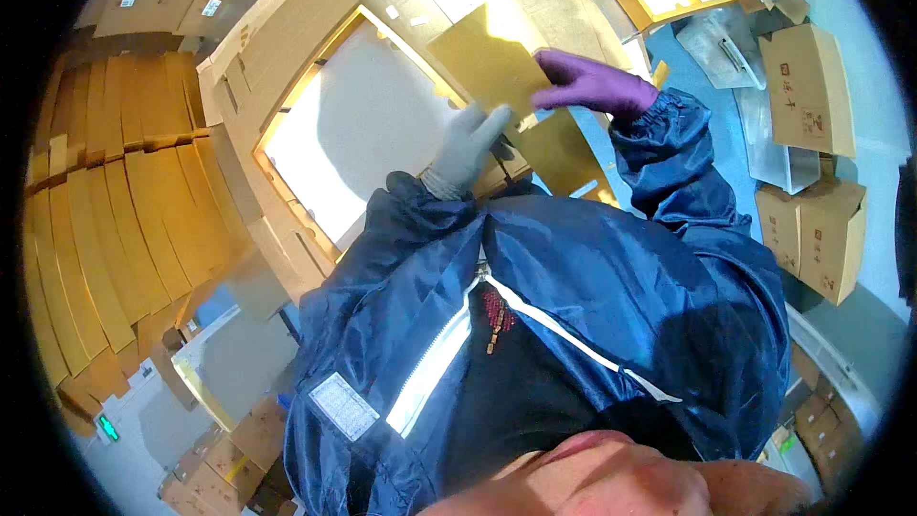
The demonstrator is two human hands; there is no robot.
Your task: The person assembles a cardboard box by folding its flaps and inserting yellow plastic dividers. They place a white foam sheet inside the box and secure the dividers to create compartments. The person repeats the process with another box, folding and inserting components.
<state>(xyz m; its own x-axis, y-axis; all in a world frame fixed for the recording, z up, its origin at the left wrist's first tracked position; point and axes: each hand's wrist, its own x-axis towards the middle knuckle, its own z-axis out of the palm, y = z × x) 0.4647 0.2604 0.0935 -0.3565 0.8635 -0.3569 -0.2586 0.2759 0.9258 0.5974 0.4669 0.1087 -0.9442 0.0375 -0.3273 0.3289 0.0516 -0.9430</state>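
Stacks of flat cardboard sheets on the left, closed cartons on a pale blue-grey floor at right, bright glare overhead

Cardboard flap: matt brown corrugated board. Left hand: grey knitted cloth glove. Right hand: smooth purple rubbery glove. Jacket: glossy dark blue nylon-like cloth. Stacked boxes: matt brown cardboard.
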